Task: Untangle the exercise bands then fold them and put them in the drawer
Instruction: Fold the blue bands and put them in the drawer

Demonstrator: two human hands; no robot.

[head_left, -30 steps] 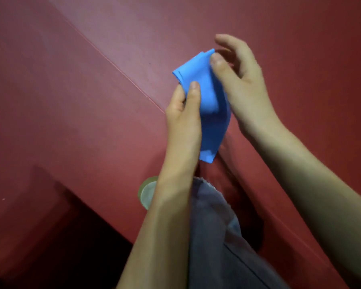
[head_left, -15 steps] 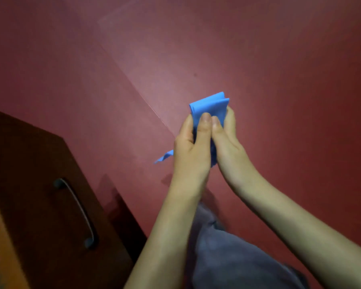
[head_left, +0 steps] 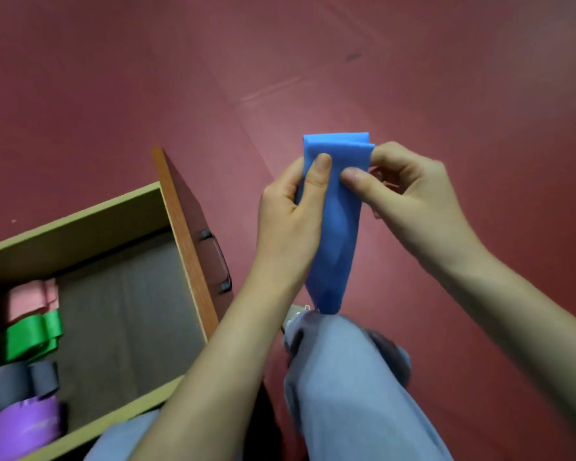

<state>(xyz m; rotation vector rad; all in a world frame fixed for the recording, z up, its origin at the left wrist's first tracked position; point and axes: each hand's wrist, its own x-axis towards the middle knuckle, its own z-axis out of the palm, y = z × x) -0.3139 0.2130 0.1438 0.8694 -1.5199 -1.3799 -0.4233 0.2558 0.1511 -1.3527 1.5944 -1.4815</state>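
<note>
1. A person holds a folded blue exercise band (head_left: 333, 221) between both hands above the red floor (head_left: 446, 78), just right of an open drawer (head_left: 77, 224).
2. The left hand (head_left: 286, 224) has a narrow grip on the band's left edge near the top fold, with the thumb pressed on the near face.
3. The right hand (head_left: 409, 194) pinches the right edge at about the same height, its grip closed on the stacked layers.
4. Below the hands the band hangs limp, its tail reaching the person's knee. It looks light, thin and soft, and probably a little slick, so loose layers could slide apart.
5. The safest hold appears to be across the folds near the top, clamping every layer together.
6. A pink band (head_left: 30, 299), green band (head_left: 30, 334), grey band (head_left: 20, 380) and purple band (head_left: 24, 424) lie folded at the drawer's left end.
</note>
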